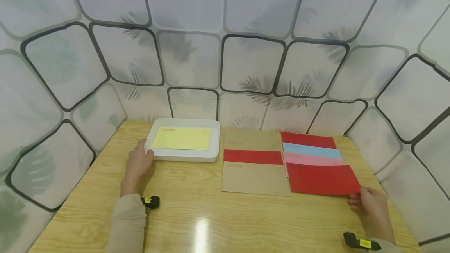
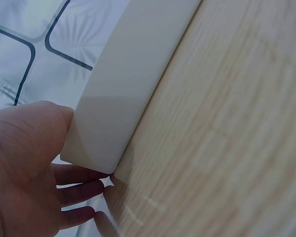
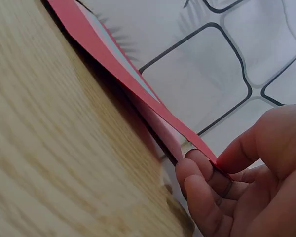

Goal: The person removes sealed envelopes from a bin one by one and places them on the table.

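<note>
At the left, my left hand (image 1: 138,162) grips the near left corner of a white tray (image 1: 183,155). In the left wrist view its thumb lies against the wall of the tray (image 2: 111,94), and several fingers reach round the corner. A yellow envelope (image 1: 183,139) lies inside the tray. At the right, my right hand (image 1: 372,205) pinches the near right corner of a red envelope (image 1: 321,179). In the right wrist view, the edge of this red envelope (image 3: 108,64) stands raised over a pink envelope (image 3: 163,129).
Beyond the held envelope, pink (image 1: 313,159), light blue (image 1: 311,150) and another red envelope (image 1: 309,139) overlap in a column. Left of them lie a brown envelope (image 1: 254,179), a red one (image 1: 253,157) and another brown one (image 1: 251,138). A patterned curtain (image 1: 193,57) stands behind the wooden table (image 1: 190,214).
</note>
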The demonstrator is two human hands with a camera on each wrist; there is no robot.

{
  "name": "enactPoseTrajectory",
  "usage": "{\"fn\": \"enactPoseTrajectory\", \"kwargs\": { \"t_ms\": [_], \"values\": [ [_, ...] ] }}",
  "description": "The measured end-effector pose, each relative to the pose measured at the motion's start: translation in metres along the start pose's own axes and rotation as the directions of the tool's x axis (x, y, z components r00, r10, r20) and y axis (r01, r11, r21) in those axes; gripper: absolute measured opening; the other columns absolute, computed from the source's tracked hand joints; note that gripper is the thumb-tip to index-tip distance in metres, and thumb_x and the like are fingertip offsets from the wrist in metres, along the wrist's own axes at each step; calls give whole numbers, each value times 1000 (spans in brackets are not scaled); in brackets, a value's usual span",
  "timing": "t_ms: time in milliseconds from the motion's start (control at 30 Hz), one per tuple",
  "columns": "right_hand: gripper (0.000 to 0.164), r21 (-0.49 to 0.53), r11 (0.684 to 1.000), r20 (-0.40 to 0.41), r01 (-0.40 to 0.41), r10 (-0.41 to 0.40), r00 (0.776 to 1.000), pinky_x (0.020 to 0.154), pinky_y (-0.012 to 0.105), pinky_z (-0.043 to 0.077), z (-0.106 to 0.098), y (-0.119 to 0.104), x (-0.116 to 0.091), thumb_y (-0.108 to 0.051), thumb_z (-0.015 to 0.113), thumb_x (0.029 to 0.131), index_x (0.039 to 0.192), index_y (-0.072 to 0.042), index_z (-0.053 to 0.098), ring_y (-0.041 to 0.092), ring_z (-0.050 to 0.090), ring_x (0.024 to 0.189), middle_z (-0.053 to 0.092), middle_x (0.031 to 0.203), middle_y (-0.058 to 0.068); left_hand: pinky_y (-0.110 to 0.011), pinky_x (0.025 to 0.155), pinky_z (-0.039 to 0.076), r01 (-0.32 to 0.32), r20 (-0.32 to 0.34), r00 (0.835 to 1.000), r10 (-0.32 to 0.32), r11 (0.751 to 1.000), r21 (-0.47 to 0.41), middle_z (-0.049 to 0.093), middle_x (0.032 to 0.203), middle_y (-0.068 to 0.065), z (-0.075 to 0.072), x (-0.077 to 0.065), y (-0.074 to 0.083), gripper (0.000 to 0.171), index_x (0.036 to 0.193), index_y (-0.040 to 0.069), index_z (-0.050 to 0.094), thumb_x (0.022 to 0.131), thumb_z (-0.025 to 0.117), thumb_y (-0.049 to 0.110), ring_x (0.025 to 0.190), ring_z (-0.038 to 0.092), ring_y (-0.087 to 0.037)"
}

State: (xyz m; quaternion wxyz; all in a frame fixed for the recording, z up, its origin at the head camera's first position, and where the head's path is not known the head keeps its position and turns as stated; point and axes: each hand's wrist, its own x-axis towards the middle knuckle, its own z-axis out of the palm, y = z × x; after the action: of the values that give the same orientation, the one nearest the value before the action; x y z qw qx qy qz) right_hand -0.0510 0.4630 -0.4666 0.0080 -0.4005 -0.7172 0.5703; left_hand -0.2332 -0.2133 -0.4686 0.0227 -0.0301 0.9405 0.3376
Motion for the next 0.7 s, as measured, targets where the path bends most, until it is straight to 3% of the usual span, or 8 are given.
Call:
{"fn": "enactPoseTrajectory", "kwargs": {
  "t_ms": [300,700],
  "values": [
    [54,-163,985,-36,57,-64,997,56,32,58,1,4,3,-16,34,97,138,20,32,13,64,60,63,68,0,-71,106,25,1,1,1000,-1,1000,-4,28,152,-37,1,1,-1,63,155,-6,14,100,32,20,134,28,-59],
    [54,-337,931,71,140,-123,990,58,32,57,-4,2,1,-18,37,96,131,23,37,15,65,63,65,72,3,-70,108,25,19,14,1000,-19,1000,0,27,153,-37,0,0,2,63,155,-5,13,101,33,19,134,27,-58]
  ]
}}
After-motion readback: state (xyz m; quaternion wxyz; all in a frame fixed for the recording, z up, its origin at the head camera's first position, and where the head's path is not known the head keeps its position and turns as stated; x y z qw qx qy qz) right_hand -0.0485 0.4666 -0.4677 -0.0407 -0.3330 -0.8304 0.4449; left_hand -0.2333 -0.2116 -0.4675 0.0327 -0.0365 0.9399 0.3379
